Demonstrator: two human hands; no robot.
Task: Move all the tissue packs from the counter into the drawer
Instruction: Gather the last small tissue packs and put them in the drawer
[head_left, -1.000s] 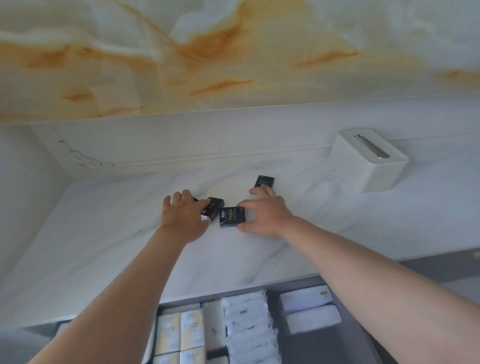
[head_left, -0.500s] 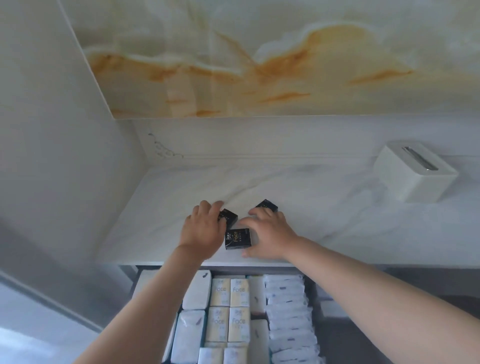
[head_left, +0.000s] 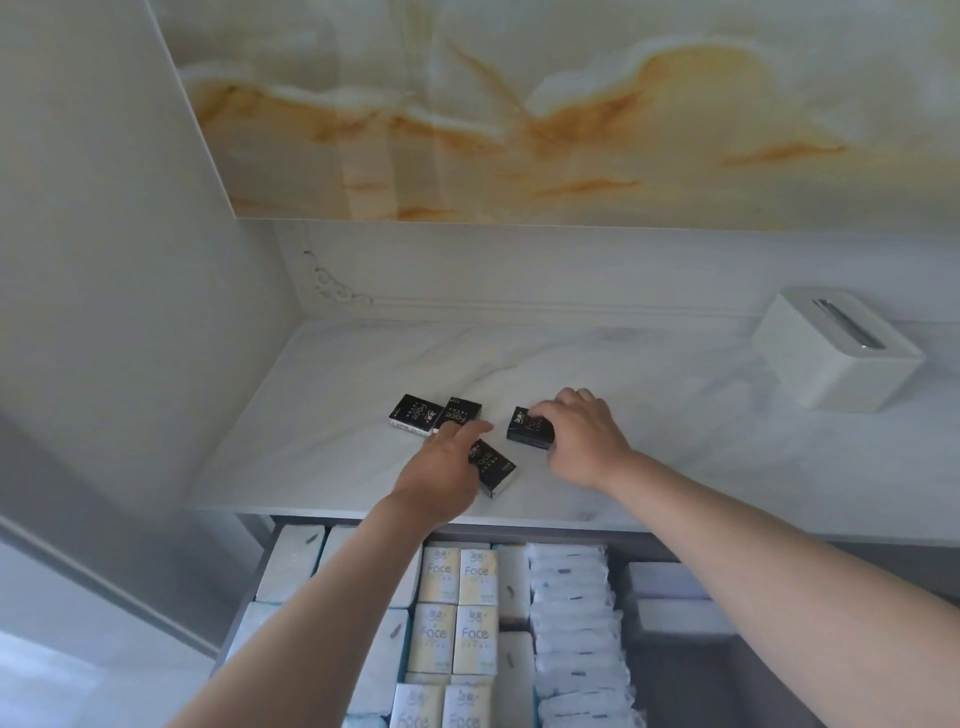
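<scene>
Several black tissue packs lie on the white marble counter (head_left: 701, 441). Two of them, one (head_left: 409, 414) beside the other (head_left: 461, 412), lie side by side at the left, untouched. My left hand (head_left: 441, 470) rests with fairly straight fingers over a third pack (head_left: 496, 467) near the counter's front edge. My right hand (head_left: 584, 434) curls its fingers and thumb round a fourth pack (head_left: 527, 430). Below the counter the drawer (head_left: 691, 675) stands open, packed with white and yellow tissue packs (head_left: 457, 603).
A white tissue box (head_left: 836, 353) stands at the back right of the counter. A grey wall panel (head_left: 130, 260) closes off the left side. The drawer's right section holds two white packs (head_left: 670, 597) and some bare floor.
My left hand has slid off the two left packs, now uncovered, onto the front pack. My right hand has shifted from the front pack to grip the right one.
</scene>
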